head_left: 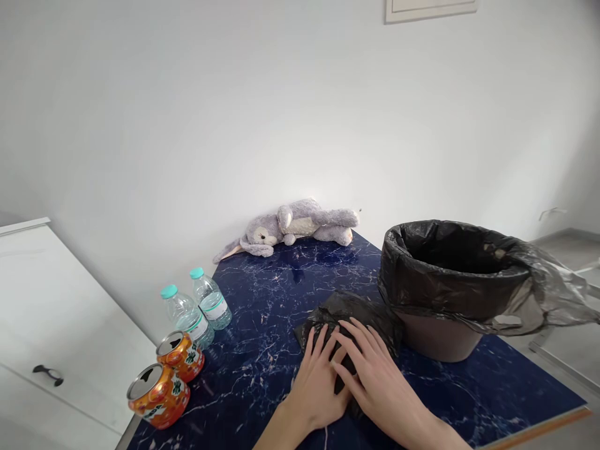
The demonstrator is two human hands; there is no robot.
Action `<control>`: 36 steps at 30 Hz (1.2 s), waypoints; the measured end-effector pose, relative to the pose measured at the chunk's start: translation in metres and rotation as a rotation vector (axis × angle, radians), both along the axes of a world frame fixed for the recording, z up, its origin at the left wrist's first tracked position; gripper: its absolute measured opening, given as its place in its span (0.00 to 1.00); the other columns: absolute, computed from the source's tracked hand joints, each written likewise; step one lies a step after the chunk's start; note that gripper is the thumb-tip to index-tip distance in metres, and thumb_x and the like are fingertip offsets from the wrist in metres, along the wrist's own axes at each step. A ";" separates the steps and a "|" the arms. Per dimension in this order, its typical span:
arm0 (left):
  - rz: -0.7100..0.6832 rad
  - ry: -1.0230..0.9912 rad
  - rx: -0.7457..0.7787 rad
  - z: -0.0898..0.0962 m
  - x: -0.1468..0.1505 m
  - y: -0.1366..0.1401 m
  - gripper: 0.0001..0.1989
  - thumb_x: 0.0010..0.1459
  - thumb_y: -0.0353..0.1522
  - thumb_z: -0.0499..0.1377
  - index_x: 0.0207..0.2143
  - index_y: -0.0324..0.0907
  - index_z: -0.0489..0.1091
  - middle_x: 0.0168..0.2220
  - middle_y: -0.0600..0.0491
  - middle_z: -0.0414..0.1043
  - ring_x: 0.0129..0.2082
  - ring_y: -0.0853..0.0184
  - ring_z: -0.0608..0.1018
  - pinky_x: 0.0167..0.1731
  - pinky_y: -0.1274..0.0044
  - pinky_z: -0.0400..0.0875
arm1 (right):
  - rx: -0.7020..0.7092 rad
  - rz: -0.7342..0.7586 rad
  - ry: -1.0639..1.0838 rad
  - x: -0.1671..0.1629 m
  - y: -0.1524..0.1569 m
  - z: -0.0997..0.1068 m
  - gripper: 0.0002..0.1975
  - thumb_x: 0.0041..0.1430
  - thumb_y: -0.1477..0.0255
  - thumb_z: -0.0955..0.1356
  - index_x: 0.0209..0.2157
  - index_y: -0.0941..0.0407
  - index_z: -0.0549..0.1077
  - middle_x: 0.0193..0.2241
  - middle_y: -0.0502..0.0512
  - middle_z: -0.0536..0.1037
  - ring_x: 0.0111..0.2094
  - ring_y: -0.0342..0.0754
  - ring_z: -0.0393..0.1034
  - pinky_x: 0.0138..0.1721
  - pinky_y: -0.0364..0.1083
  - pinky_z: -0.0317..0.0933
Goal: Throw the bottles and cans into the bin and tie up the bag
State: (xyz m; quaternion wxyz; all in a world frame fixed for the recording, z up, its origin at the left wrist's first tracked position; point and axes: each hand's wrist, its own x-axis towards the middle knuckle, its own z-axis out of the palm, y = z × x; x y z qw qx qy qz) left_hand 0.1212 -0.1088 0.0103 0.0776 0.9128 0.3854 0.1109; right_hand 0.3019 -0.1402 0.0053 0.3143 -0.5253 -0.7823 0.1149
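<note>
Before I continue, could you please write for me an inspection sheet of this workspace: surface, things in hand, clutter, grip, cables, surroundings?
Surface: dark blue table, pale veins.
Things in hand: crumpled black bag, next to lined bin.
Clutter: two bottles and two opened cans at left; plush rabbit lying by the wall.
Grip: left hand and right hand on the bag.
Cables: none clearly seen.
Surroundings: white cabinet at left.

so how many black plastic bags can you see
2: one crumpled bag lies under the left hand and right hand; the other, a liner, folds over the rim of the bin at right. Another could be hidden beneath the hands.
</note>
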 end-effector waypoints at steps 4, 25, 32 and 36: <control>-0.026 -0.035 0.007 0.006 -0.029 0.000 0.32 0.75 0.37 0.51 0.77 0.54 0.47 0.76 0.55 0.52 0.76 0.57 0.54 0.74 0.56 0.55 | -0.193 -0.027 -0.191 -0.009 0.013 -0.018 0.36 0.74 0.46 0.54 0.76 0.46 0.54 0.77 0.60 0.47 0.76 0.75 0.35 0.68 0.82 0.40; 0.261 -0.187 0.157 -0.001 -0.109 -0.007 0.13 0.75 0.35 0.52 0.56 0.50 0.72 0.61 0.49 0.74 0.64 0.56 0.74 0.64 0.57 0.72 | -0.294 -0.209 -0.397 -0.020 0.114 -0.048 0.39 0.72 0.42 0.50 0.76 0.45 0.49 0.78 0.60 0.42 0.77 0.72 0.31 0.69 0.78 0.27; 0.267 -0.218 0.162 0.000 -0.108 -0.007 0.11 0.74 0.35 0.53 0.52 0.49 0.73 0.57 0.48 0.75 0.60 0.55 0.77 0.59 0.59 0.75 | -0.344 -0.224 -0.410 -0.004 0.155 -0.049 0.38 0.73 0.43 0.49 0.77 0.43 0.47 0.78 0.58 0.42 0.77 0.69 0.31 0.71 0.76 0.30; 0.281 -0.233 0.153 -0.003 -0.109 -0.006 0.11 0.73 0.35 0.53 0.50 0.51 0.74 0.57 0.49 0.75 0.59 0.55 0.77 0.58 0.60 0.76 | -0.362 -0.240 -0.418 0.002 0.165 -0.045 0.37 0.73 0.44 0.49 0.77 0.43 0.47 0.78 0.56 0.42 0.77 0.69 0.32 0.71 0.75 0.32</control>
